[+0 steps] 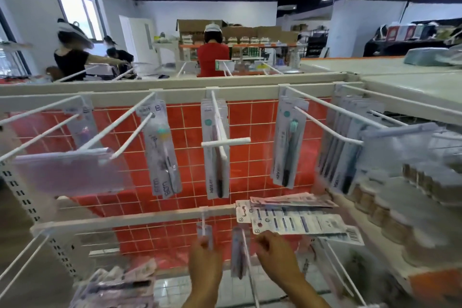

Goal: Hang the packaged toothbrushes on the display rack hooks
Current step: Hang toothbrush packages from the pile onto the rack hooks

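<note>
I face a white display rack [175, 92] with an orange grid back and long white hooks. Packaged toothbrushes hang on the upper hooks [215, 147]. My left hand [205, 265] pinches a toothbrush pack [205, 231] at a lower-row hook. Another pack [238, 252] hangs on the lower hook between my hands. My right hand [275, 255] has curled fingers just under a flat stack of toothbrush packs [295, 217] lying at the rack's right; whether it grips one is unclear.
More packs lie in a pile [117, 287] at the lower left. Jars [400, 210] fill the shelf on the right. Empty hooks [40, 130] jut out at the upper left. People work at shelves beyond the rack.
</note>
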`<state>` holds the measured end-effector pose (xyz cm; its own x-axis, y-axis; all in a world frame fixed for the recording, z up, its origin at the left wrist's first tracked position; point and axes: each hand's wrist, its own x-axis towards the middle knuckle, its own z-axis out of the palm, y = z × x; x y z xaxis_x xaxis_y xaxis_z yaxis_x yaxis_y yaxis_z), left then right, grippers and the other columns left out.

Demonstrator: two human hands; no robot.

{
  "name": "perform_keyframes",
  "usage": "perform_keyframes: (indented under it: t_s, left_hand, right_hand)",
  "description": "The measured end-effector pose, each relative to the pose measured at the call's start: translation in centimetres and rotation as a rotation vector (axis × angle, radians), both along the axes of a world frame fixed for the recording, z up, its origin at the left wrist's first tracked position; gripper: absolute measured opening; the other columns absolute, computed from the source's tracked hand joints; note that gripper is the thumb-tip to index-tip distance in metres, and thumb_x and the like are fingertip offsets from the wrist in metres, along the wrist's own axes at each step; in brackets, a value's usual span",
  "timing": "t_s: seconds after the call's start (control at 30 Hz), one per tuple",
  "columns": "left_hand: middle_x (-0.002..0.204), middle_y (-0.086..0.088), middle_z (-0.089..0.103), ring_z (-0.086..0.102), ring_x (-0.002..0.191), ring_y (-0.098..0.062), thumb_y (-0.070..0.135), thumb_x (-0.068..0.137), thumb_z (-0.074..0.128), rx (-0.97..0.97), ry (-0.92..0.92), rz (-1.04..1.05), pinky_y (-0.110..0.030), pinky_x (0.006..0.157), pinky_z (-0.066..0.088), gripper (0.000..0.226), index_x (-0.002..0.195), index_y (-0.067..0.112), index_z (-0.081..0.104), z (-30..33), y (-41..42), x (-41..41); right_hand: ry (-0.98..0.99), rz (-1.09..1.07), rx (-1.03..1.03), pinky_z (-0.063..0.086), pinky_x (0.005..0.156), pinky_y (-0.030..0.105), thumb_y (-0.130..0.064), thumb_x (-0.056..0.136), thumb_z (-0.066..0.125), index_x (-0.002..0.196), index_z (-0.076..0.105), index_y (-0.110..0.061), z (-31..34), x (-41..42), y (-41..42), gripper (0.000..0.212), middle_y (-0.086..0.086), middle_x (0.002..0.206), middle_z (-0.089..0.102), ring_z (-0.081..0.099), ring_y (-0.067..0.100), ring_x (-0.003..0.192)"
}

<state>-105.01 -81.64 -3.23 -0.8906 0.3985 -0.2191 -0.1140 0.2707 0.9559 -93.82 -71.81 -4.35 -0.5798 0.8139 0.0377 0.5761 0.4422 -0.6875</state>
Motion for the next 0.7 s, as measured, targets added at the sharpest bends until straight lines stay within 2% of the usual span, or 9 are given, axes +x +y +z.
perform_keyframes:
  t_s: [0.07, 0.1, 0.17, 0.23, 0.37, 0.43, 0.53, 0.63, 0.7]
  left_hand:
    - [0.085, 0.002, 0.062, 0.056, 0.075, -0.014, 0.018, 0.096, 0.048, -0.053, 0.036, -0.122, -0.025, 0.067, 0.041, 0.013, 0.099, 0.017, 0.06, -0.9, 1.2, 1.3]
    - [0.085, 0.003, 0.062, 0.057, 0.076, -0.012, 0.018, 0.095, 0.046, -0.085, 0.039, -0.159, -0.023, 0.065, 0.042, 0.016, 0.1, 0.018, 0.061, -1.0, 1.9, 1.8]
    - [0.094, 0.004, 0.062, 0.056, 0.081, -0.009, 0.014, 0.095, 0.046, -0.094, 0.004, -0.212, -0.021, 0.064, 0.042, 0.016, 0.099, 0.02, 0.06, -0.8, 3.1, 2.9]
    - [0.099, 0.0, 0.061, 0.055, 0.085, -0.013, 0.01, 0.093, 0.047, -0.076, -0.023, -0.282, -0.026, 0.074, 0.044, 0.017, 0.1, 0.018, 0.06, -0.2, 4.2, 4.1]
    - [0.071, 0.001, 0.063, 0.056, 0.071, -0.015, 0.003, 0.086, 0.05, -0.056, -0.146, -0.322, -0.029, 0.066, 0.044, 0.022, 0.071, 0.015, 0.062, 0.6, 5.7, 5.4]
    - [0.066, 0.002, 0.059, 0.054, 0.069, -0.016, 0.003, 0.085, 0.052, -0.041, -0.182, -0.329, -0.029, 0.067, 0.042, 0.023, 0.068, 0.016, 0.061, 0.6, 6.2, 5.5]
    - [0.07, 0.002, 0.062, 0.053, 0.07, -0.016, 0.005, 0.087, 0.051, -0.022, -0.219, -0.321, -0.028, 0.062, 0.042, 0.021, 0.079, 0.015, 0.068, 0.6, 6.8, 5.7]
    - [0.081, 0.0, 0.069, 0.052, 0.069, -0.017, 0.005, 0.09, 0.047, -0.008, -0.238, -0.308, -0.026, 0.06, 0.041, 0.026, 0.092, 0.021, 0.067, 0.5, 7.2, 5.9]
    - [0.091, 0.001, 0.072, 0.052, 0.067, -0.014, 0.005, 0.092, 0.045, 0.012, -0.23, -0.28, -0.023, 0.056, 0.041, 0.029, 0.101, 0.025, 0.065, 0.3, 7.4, 6.0]
  right_hand:
    - [-0.056, -0.087, 0.16, 0.035, 0.064, 0.01, -0.001, 0.08, 0.058, 0.099, 0.069, -0.019, -0.6, 1.0, 1.8, 0.029, -0.002, 0.096, 0.065, 0.06, 0.015, 0.092]
    - [-0.071, -0.118, 0.234, 0.035, 0.069, 0.015, 0.002, 0.076, 0.06, 0.102, 0.067, -0.018, -0.8, 1.4, 2.7, 0.034, 0.0, 0.099, 0.063, 0.057, 0.019, 0.095]
    - [-0.067, -0.127, 0.335, 0.039, 0.071, 0.026, 0.003, 0.068, 0.069, 0.1, 0.064, -0.018, -0.9, 2.2, 4.2, 0.038, 0.002, 0.097, 0.061, 0.055, 0.023, 0.092]
    - [-0.114, -0.096, 0.372, 0.045, 0.069, 0.031, -0.005, 0.064, 0.074, 0.098, 0.062, -0.019, -0.9, 2.5, 5.5, 0.039, 0.001, 0.097, 0.061, 0.056, 0.024, 0.091]
    - [-0.195, 0.037, 0.436, 0.048, 0.068, 0.03, -0.019, 0.052, 0.083, 0.093, 0.058, -0.025, -1.4, 2.6, 7.7, 0.049, -0.005, 0.09, 0.06, 0.06, 0.02, 0.083]
    - [-0.24, 0.074, 0.461, 0.046, 0.08, 0.033, -0.023, 0.06, 0.079, 0.105, 0.056, -0.027, -1.4, 2.5, 8.1, 0.05, -0.007, 0.1, 0.06, 0.059, 0.019, 0.095]
    - [-0.262, 0.081, 0.443, 0.035, 0.097, 0.036, -0.028, 0.079, 0.065, 0.125, 0.047, -0.029, -1.2, 2.1, 8.2, 0.049, -0.008, 0.125, 0.054, 0.047, 0.017, 0.119]
    - [-0.291, 0.066, 0.449, 0.033, 0.095, 0.038, -0.032, 0.083, 0.063, 0.128, 0.043, -0.031, -0.8, 1.9, 8.5, 0.049, -0.01, 0.131, 0.049, 0.041, 0.017, 0.124]
    - [-0.317, 0.081, 0.442, 0.035, 0.092, 0.04, -0.032, 0.08, 0.066, 0.124, 0.048, -0.029, -0.5, 1.8, 8.6, 0.048, -0.008, 0.126, 0.053, 0.045, 0.019, 0.121]
